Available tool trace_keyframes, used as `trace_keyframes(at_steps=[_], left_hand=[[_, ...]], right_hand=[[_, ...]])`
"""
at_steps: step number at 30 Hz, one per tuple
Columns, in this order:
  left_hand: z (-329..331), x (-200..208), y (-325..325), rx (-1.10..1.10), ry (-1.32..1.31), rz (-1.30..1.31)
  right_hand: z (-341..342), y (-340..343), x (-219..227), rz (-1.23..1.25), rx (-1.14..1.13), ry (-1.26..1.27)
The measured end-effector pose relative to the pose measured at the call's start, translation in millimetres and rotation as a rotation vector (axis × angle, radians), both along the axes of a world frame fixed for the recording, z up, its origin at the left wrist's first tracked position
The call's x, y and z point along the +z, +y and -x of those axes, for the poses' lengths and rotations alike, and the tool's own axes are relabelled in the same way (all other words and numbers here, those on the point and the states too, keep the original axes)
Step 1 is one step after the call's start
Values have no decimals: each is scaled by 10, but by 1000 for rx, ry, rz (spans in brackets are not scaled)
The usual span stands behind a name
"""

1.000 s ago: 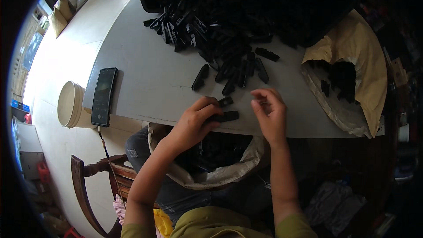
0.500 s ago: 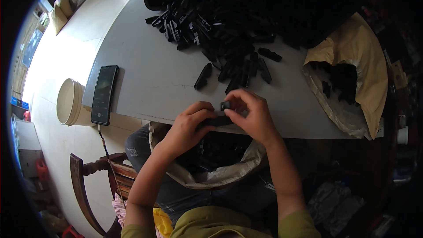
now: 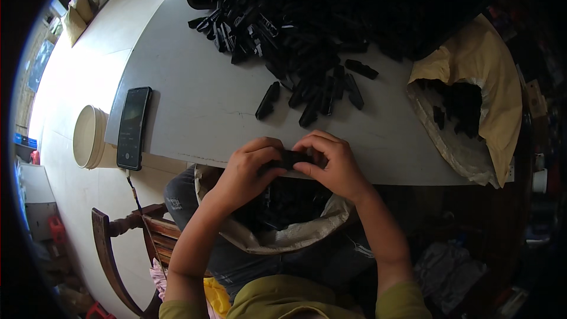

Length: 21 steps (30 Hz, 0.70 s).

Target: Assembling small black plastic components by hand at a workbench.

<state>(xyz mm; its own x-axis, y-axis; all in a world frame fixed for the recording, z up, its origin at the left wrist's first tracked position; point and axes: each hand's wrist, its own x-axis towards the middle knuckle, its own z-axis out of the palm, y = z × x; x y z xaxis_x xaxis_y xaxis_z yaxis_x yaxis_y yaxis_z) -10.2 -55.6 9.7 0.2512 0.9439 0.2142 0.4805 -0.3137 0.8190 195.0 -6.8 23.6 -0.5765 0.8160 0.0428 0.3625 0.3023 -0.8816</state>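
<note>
Between my two hands, over the near edge of the grey table, is a small black plastic part (image 3: pixel 290 158). My left hand (image 3: pixel 253 162) is closed round its left end, and my right hand (image 3: pixel 331 162) pinches its right end. Fingers hide much of its shape. Below them, on my lap, an open sack (image 3: pixel 283 242) holds many similar black pieces. Just beyond my hands a heap of long black plastic pieces (image 3: pixel 307 65) spreads over the table, with one loose piece (image 3: pixel 268 101) lying apart on its left side.
A dark bin (image 3: pixel 198 0) stands behind the heap. To the right, a brown paper sack (image 3: pixel 499 82) lies open with black parts inside. A phone (image 3: pixel 133 127) on a cable is at the table's left edge, beside a cream bucket (image 3: pixel 88 136). A wooden chair (image 3: pixel 112 230) stands lower left.
My right hand has moved down and in toward my left. The small black piece it held up now meets the part in my left hand.
</note>
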Motion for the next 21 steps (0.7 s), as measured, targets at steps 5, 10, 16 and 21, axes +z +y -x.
trace_keyframes(at_steps=[5,10,16,21], left_hand=[[14,-2,-11,-1,-10,21],[27,-17,16,-30,0,-20],[44,13,50,-121,55,-38],[372,238,-54,-181,159,-73]], right_hand=[[-210,-58,-35,-111,-31,-57],[-273,-31,-177,-204,-7,-11],[-225,-61,-154,-369,76,-70],[-1332,267,-209,-522,-510,-165]])
